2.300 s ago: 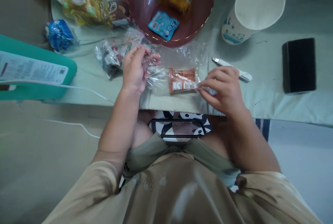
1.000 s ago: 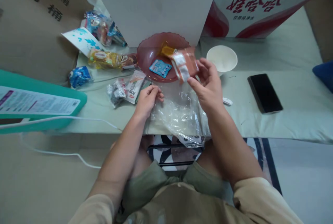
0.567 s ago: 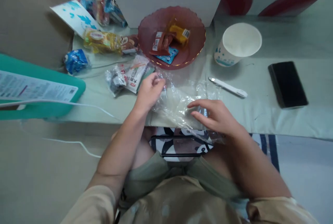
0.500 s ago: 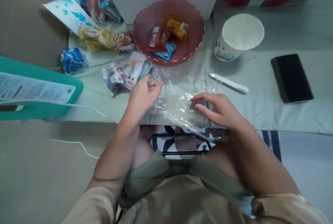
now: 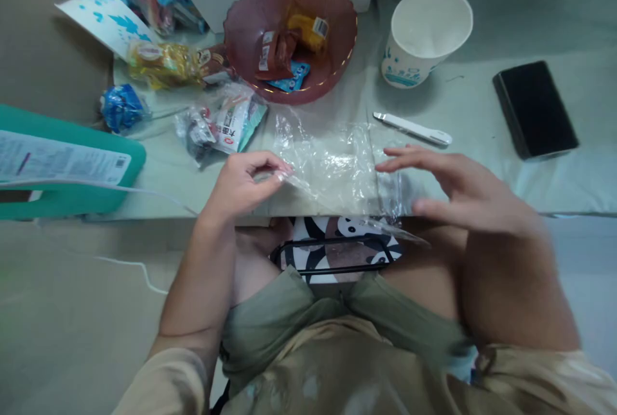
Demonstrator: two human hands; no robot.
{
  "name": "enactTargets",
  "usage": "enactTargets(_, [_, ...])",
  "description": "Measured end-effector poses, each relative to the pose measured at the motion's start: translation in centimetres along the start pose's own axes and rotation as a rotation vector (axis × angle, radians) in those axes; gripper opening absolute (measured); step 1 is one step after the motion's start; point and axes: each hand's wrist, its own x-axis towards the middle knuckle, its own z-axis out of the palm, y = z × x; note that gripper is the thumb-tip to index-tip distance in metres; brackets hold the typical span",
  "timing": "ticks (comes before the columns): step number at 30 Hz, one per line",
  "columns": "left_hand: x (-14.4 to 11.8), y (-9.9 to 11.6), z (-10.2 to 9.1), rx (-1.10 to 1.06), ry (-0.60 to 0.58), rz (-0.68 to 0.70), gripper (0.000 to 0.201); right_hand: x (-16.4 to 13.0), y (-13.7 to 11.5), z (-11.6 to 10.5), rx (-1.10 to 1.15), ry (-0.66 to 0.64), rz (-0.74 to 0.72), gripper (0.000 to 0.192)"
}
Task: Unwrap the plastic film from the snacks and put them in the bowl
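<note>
Pale green cloth covers the worktop (image 5: 463, 106); its near edge runs just in front of the seated person's knees. Clear plastic bag (image 5: 332, 164) lies flattened and crinkled at the near middle, its near right part hanging over the edge.

Left hand (image 5: 243, 184): thumb and fingertips pinched together on the bag's near left edge. Right hand (image 5: 463, 190): open, thumb well apart from the fingers, gripping nothing; located at the bag's right end. Contact with the film cannot be determined; thumb blurred.

Far middle, beyond the bag: reddish scalloped bowl (image 5: 241, 36) containing a brown packet (image 5: 276, 58), a yellow packet (image 5: 303, 28) and a blue packet (image 5: 293, 76), the brown one partly over the blue. Right of the bowl: upright paper cup (image 5: 409, 71). White slim tool (image 5: 412, 129) lies nearer than the cup; black rectangular object (image 5: 535, 110) farther right. Left of the bag: white-and-green packet (image 5: 236, 119).
</note>
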Motion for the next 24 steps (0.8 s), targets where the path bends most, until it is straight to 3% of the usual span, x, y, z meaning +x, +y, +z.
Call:
enactTargets(2, [0.4, -0.3, 0.1, -0.124, 0.152, -0.152, 0.013, -1.2, -0.6, -0.3, -0.025, -0.115, -0.051, 0.086])
enactTargets(4, [0.9, -0.6, 0.0, -0.189, 0.239, -0.242, 0.016, -1.6, -0.7, 0.1, -0.079, -0.171, -0.073, 0.095])
enactTargets(5, [1.2, -0.8, 0.0, -0.205, 0.262, -0.272, 0.017, -1.5, -0.6, 0.6, -0.099, -0.168, -0.078, 0.085])
enactTargets(8, [1.8, -1.3, -0.3, -0.229, 0.280, -0.313, 0.017, -0.3, 0.2, 1.9, -0.053, -0.063, -0.035, 0.030])
enactTargets(9, [1.9, -1.4, -0.4, -0.233, 0.272, -0.316, 0.017, 0.2, 0.5, 2.1, -0.005, -0.008, 0.005, 0.022])
enactTargets(13, [2.5, -1.5, -0.9, -0.277, 0.276, -0.299, 0.019, 1.3, 1.8, 1.8, 0.137, 0.204, 0.211, 0.024])
enactTargets(17, [3.1, -1.7, -0.6, -0.433, 0.364, -0.236, 0.028, 1.2, 2.9, 0.9, 0.177, 0.263, 0.343, 0.019])
enactTargets(20, [3.3, -2.0, 0.4, -0.524, 0.401, -0.148, 0.029, 1.2, 3.1, 1.0, 0.208, 0.339, 0.278, 0.008])
enactTargets(24, [3.0, -2.1, 1.8, -0.366, 0.398, -0.155, 0.032, 1.5, 2.4, 2.3, 0.164, 0.444, 0.178, 0.014])
